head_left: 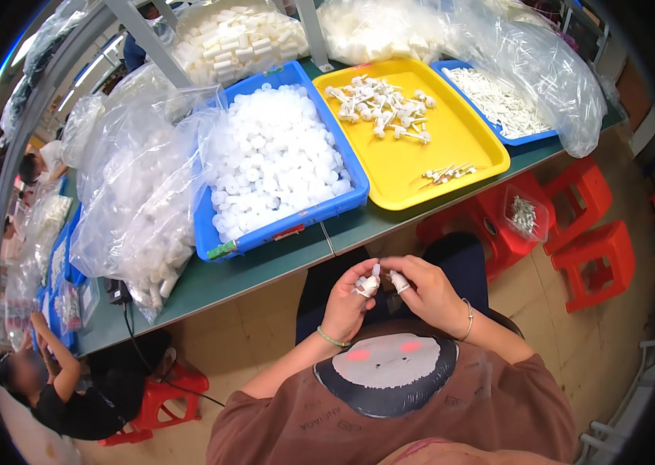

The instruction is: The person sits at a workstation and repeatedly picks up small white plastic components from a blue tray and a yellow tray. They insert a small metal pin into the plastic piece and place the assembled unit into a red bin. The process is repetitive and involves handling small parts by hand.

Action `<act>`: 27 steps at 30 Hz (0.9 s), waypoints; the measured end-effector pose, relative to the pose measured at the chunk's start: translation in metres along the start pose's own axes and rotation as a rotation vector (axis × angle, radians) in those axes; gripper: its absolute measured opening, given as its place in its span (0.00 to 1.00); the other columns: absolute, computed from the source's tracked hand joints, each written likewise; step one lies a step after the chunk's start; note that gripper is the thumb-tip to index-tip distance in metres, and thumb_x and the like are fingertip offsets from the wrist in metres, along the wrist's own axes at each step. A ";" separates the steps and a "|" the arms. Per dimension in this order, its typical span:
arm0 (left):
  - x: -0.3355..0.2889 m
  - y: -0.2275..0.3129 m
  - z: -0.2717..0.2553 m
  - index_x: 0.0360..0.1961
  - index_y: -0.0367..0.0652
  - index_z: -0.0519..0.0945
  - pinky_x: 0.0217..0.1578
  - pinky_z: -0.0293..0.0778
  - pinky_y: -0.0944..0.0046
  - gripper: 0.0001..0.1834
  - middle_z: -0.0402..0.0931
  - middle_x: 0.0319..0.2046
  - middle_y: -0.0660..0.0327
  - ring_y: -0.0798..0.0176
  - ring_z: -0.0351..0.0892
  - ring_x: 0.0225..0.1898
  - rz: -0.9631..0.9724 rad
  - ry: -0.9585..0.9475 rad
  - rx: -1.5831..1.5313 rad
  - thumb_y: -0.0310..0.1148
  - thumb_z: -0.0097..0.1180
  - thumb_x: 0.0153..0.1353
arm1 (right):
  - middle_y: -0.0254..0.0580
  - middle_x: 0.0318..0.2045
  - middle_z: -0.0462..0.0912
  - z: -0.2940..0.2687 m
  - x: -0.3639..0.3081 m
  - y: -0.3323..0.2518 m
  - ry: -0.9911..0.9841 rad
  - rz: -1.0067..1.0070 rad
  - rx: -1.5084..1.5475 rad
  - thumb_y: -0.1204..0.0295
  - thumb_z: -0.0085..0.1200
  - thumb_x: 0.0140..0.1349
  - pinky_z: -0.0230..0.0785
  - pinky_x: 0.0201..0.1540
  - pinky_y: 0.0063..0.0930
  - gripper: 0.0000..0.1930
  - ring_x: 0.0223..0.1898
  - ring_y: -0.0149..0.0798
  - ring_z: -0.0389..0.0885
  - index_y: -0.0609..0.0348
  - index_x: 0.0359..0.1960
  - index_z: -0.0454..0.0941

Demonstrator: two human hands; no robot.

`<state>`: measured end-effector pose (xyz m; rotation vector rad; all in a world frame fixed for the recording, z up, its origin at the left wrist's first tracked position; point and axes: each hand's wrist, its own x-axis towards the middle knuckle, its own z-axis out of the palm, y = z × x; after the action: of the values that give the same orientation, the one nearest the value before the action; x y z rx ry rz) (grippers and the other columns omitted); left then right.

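My left hand (347, 302) is closed in a pinch around a small white plastic piece (376, 270), held above my lap just off the table's front edge. White wrapping covers part of its fingers. Close beside it, my right hand (430, 291) has its fingers curled in toward that piece, with a white wrap on the thumb (399, 282). What lies between the right fingertips is too small to make out. Nearest to both hands stands a blue tray (281, 213) heaped with translucent white round plastic parts. The yellow tray (397, 174) carries white-headed pieces with stems (386, 108) and some thin metal-tipped pieces (449, 173).
Another blue tray (529, 139) of thin white sticks sits at the right. Clear bags (141, 194) of white parts stand left and behind. Red stools (595, 263) are on the right, one bearing a clear tub (525, 215). A co-worker (72, 387) sits at the left.
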<state>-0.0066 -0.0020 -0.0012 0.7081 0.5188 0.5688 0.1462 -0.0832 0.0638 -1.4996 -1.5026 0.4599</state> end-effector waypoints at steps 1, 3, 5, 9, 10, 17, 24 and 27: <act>-0.001 -0.001 0.000 0.54 0.43 0.73 0.24 0.63 0.80 0.18 0.72 0.37 0.70 0.79 0.67 0.31 -0.010 -0.007 -0.002 0.26 0.55 0.61 | 0.49 0.32 0.78 0.002 -0.002 0.003 0.011 0.034 0.028 0.83 0.52 0.52 0.71 0.34 0.35 0.14 0.32 0.47 0.79 0.62 0.42 0.76; -0.002 -0.002 -0.001 0.53 0.42 0.73 0.24 0.63 0.80 0.18 0.73 0.38 0.69 0.79 0.67 0.31 -0.025 -0.021 -0.005 0.27 0.56 0.61 | 0.50 0.33 0.78 0.007 -0.005 0.012 0.035 0.097 0.085 0.81 0.52 0.53 0.71 0.34 0.34 0.12 0.32 0.47 0.79 0.63 0.41 0.75; 0.000 -0.004 -0.003 0.52 0.42 0.73 0.24 0.63 0.80 0.18 0.73 0.38 0.69 0.80 0.68 0.31 -0.034 -0.025 0.003 0.27 0.56 0.61 | 0.50 0.31 0.78 0.002 -0.006 0.014 -0.049 0.151 0.047 0.80 0.53 0.54 0.71 0.33 0.34 0.10 0.31 0.47 0.79 0.63 0.39 0.74; -0.001 -0.001 0.000 0.52 0.42 0.74 0.24 0.64 0.81 0.17 0.73 0.37 0.70 0.80 0.68 0.32 -0.063 -0.033 -0.010 0.27 0.56 0.61 | 0.48 0.29 0.76 -0.001 -0.003 0.007 -0.095 0.117 0.017 0.79 0.54 0.55 0.71 0.32 0.33 0.07 0.29 0.47 0.78 0.64 0.35 0.72; -0.001 -0.001 0.000 0.52 0.42 0.74 0.24 0.64 0.81 0.17 0.73 0.36 0.70 0.80 0.68 0.31 -0.062 -0.023 0.001 0.27 0.56 0.61 | 0.48 0.29 0.76 -0.001 -0.002 0.006 -0.094 0.113 0.023 0.78 0.54 0.55 0.71 0.32 0.34 0.07 0.29 0.47 0.78 0.63 0.35 0.72; 0.002 0.002 -0.001 0.51 0.43 0.75 0.24 0.63 0.79 0.15 0.73 0.34 0.71 0.79 0.67 0.31 -0.106 0.013 0.022 0.29 0.56 0.62 | 0.49 0.29 0.73 0.002 0.002 0.014 -0.082 0.015 0.000 0.78 0.54 0.55 0.69 0.34 0.35 0.07 0.31 0.49 0.76 0.64 0.34 0.71; 0.003 -0.008 -0.009 0.49 0.45 0.76 0.22 0.61 0.79 0.13 0.72 0.36 0.68 0.76 0.65 0.30 -0.153 -0.022 -0.206 0.29 0.55 0.62 | 0.50 0.28 0.73 0.010 -0.003 0.017 -0.086 0.091 0.100 0.79 0.52 0.57 0.68 0.33 0.35 0.05 0.30 0.50 0.75 0.64 0.33 0.69; 0.003 -0.013 -0.012 0.47 0.46 0.78 0.21 0.61 0.78 0.12 0.73 0.35 0.68 0.76 0.65 0.30 -0.150 -0.029 -0.235 0.31 0.58 0.61 | 0.51 0.27 0.74 0.013 -0.002 0.023 -0.142 0.321 0.389 0.78 0.52 0.59 0.68 0.32 0.33 0.04 0.29 0.49 0.75 0.64 0.32 0.69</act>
<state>-0.0079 -0.0022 -0.0191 0.4493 0.4650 0.4695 0.1488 -0.0768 0.0387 -1.4167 -1.1903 1.0068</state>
